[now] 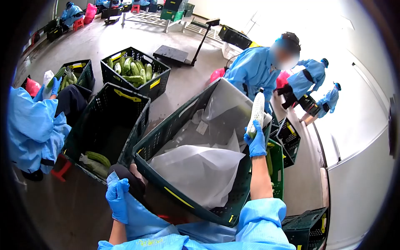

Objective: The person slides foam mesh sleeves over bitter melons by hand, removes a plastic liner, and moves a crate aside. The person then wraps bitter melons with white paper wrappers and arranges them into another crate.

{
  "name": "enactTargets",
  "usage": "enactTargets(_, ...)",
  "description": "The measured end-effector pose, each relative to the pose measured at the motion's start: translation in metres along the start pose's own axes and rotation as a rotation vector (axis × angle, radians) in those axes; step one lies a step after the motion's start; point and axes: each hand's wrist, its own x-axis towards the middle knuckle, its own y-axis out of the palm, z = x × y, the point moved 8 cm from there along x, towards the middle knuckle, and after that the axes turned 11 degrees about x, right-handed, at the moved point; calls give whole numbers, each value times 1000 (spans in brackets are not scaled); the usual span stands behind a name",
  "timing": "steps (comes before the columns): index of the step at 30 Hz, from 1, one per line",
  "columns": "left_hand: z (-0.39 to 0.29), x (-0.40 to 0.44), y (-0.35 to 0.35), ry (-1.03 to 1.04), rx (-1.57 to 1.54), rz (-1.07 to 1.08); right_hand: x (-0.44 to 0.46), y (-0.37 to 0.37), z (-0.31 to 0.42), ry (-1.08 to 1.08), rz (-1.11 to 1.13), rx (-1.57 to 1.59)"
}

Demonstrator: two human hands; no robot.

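My right hand (255, 139), in a blue glove, is raised over the right side of a large dark green crate. It is closed around the lower end of a cucumber (257, 109) sleeved in white foam netting, held nearly upright. White sheeting (196, 168) lines the crate (166, 183); what lies beneath the sheeting is hidden. My left hand (117, 200), also gloved, is a fist by my knee, with a fold of my blue gown (139, 214) gathered in it. Left of my knee, a dark crate (106, 125) has a few green cucumbers (98, 159) at its near end.
Another crate (156, 85) of cucumbers stands farther back, near a platform scale (171, 54). A co-worker (35, 121) sits at left, handling a wrapped item. Another person (254, 71) is across the lined crate. More crates (306, 227) stand at right by the wall.
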Motion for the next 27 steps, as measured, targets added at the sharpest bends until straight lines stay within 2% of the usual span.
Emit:
enactTargets(16,-8,-1,7,18,13,26,-2,0,4,-20,2,38)
enactTargets(18,-8,-5,5,-54,-30,-28,-21,10,15,-135,3,-46)
enactTargets(19,-4,-3,8,-85,-56,-22,-13,8,11,-145,114,2)
enactTargets(21,14,-1,5,-105,-55,-30,1,-2,7,-212,94,-8)
enactTargets(23,22,5,7,-112,-85,40,-4,-3,12,-136,-53,38)
enactTargets(27,11,4,4,-133,16,11,2,-10,25,-270,-69,160)
